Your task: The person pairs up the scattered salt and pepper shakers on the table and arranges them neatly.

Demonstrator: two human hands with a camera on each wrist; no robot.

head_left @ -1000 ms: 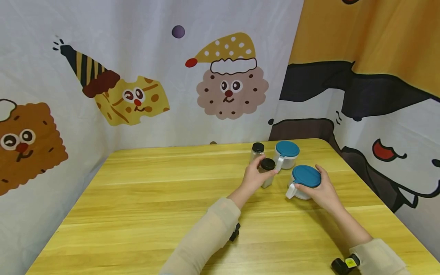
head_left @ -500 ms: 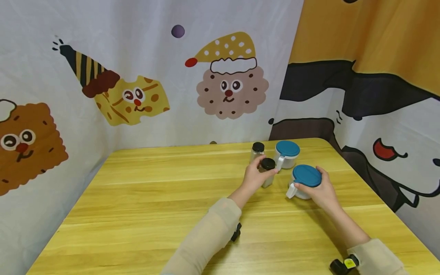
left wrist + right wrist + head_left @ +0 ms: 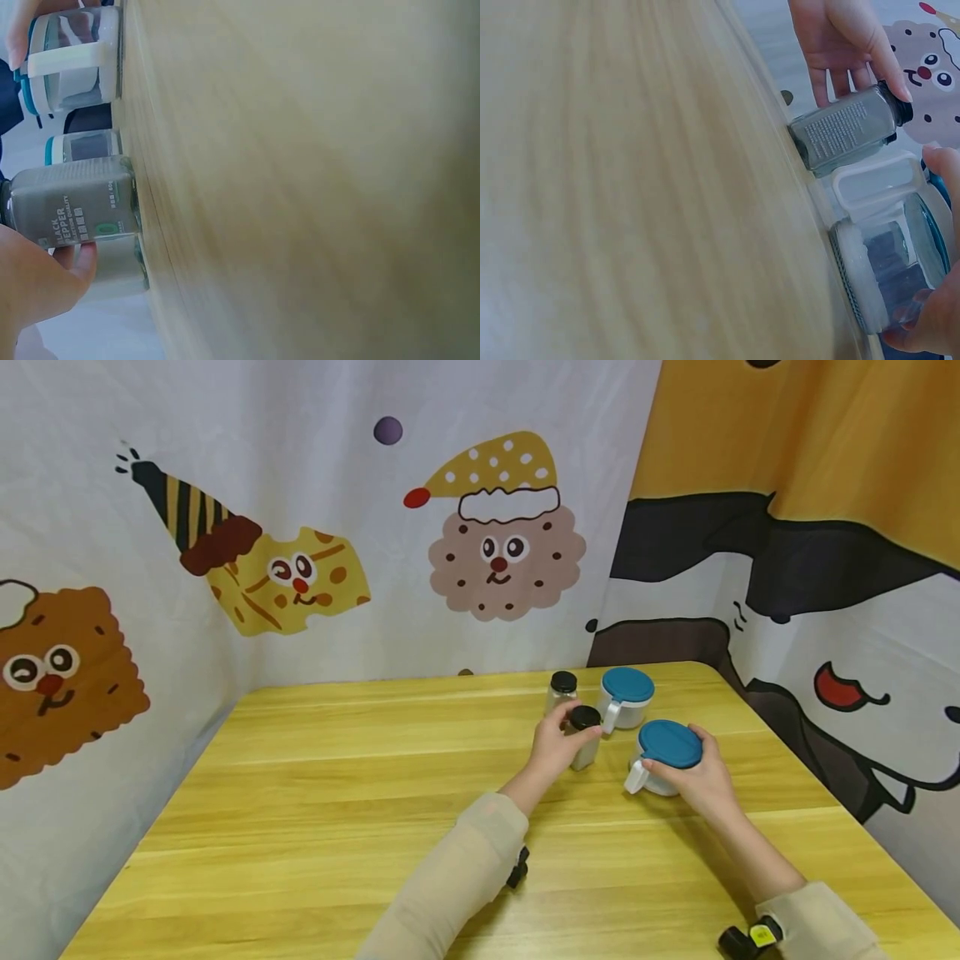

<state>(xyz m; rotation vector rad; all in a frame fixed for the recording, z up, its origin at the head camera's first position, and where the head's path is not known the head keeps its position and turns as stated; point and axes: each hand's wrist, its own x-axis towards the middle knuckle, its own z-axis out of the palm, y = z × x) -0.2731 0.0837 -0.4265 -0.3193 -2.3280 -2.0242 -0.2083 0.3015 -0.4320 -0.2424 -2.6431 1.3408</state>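
My left hand (image 3: 551, 750) grips a square glass black pepper bottle (image 3: 584, 755) with a black cap, thumb and fingers on either side near the top. Its grey label (image 3: 71, 202) reads "BLACK PEPPER" in the left wrist view. The bottle stands upright on the wooden table. To its right, my right hand (image 3: 705, 778) holds a clear seasoning jar (image 3: 670, 744) by the sides, around its blue lid. The jar's white handle (image 3: 636, 777) points toward the front left. White contents (image 3: 861, 277) show in the bottom of the jar in the right wrist view.
Behind the pepper bottle stands another black-capped bottle (image 3: 562, 683), partly hidden by my left hand. A second blue-lidded jar (image 3: 627, 687) with a white handle is beside it, near the back edge of the table (image 3: 337, 760). A printed cartoon curtain (image 3: 315, 452) encloses the back and sides.
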